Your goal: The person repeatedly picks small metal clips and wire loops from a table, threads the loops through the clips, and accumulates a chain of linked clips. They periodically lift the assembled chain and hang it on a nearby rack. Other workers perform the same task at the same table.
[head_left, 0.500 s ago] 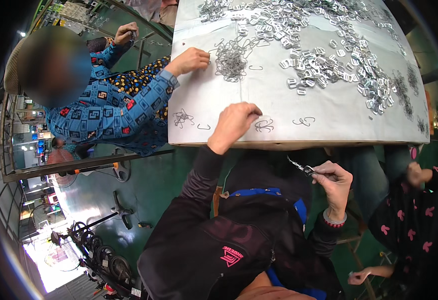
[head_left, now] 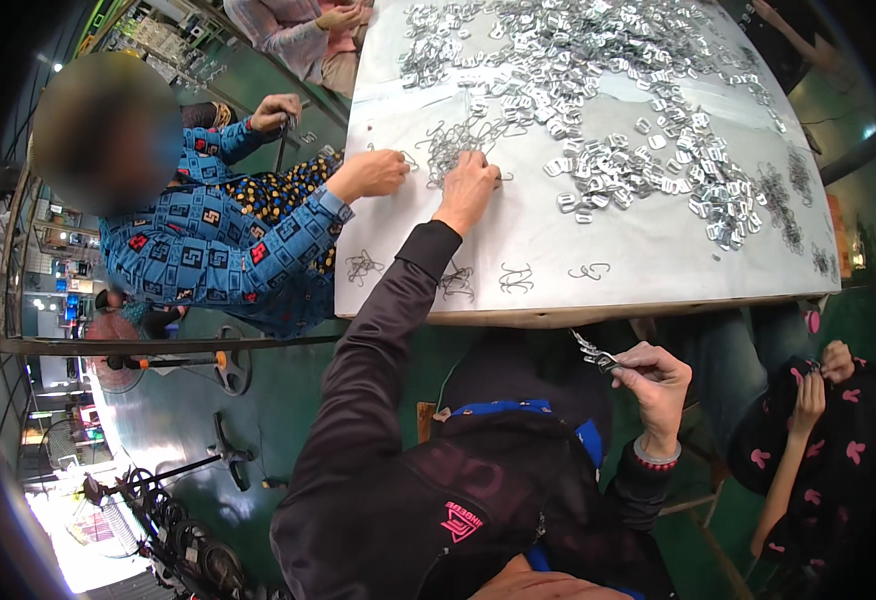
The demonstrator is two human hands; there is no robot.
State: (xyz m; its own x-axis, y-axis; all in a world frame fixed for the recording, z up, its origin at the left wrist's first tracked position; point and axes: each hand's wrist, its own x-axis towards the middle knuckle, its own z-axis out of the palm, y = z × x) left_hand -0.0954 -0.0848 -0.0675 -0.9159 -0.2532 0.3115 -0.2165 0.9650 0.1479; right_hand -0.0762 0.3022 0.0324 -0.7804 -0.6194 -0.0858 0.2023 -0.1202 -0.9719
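Note:
My left hand (head_left: pixel 470 192) reaches across the white-covered table (head_left: pixel 398 225), fingers closed together at the near side of a tangled pile of wire hooks (head_left: pixel 455 140). A bent wire end shows beside its fingertips; what exactly they grip is partly hidden. In front of my body, just off the table's near edge, my right hand (head_left: pixel 655 385) pinches a string of small metal buckles (head_left: pixel 591 350), which points up and to the left. Small groups of wire hooks (head_left: pixel 516 278) lie along the near edge.
Loose metal buckles (head_left: pixel 608 175) are heaped over the table's middle and far side. More wire hooks (head_left: pixel 778 200) lie at the right. A co-worker in a blue patterned sleeve (head_left: pixel 278 245) has a hand (head_left: pixel 373 172) by the hook pile. Another person sits at lower right.
My left hand has moved forward from the near edge to the large hook pile. My right hand still holds the buckles, slightly lower. The view has shifted a little.

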